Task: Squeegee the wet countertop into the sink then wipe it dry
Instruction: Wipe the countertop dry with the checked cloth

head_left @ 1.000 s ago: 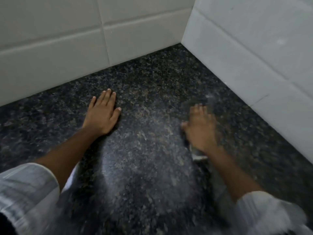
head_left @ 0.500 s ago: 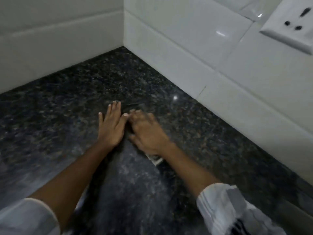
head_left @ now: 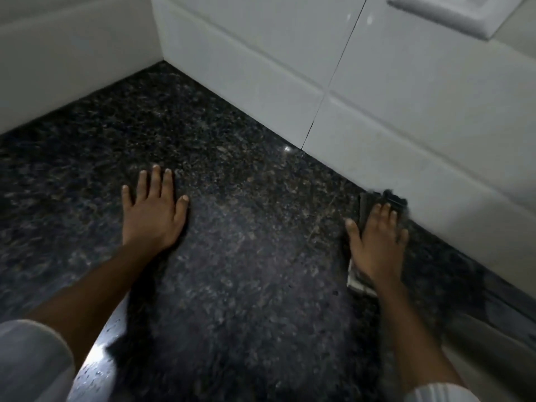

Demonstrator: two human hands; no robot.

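Observation:
The dark speckled granite countertop (head_left: 246, 227) fills the view. My left hand (head_left: 153, 210) lies flat on it, fingers spread, holding nothing. My right hand (head_left: 377, 242) presses flat on a dark folded cloth (head_left: 383, 201) at the right, close to the foot of the tiled wall. A pale edge of the cloth shows under my wrist. No squeegee and no sink are in view.
White tiled walls (head_left: 261, 68) meet in a corner at the back left of centre. A white switch plate (head_left: 452, 10) sits on the right wall at the top. A bright glare lies on the counter by my left sleeve (head_left: 32, 361).
My right hand has swept the cloth from beside my left hand out to the right, up against the wall. My left hand has stayed flat on the counter.

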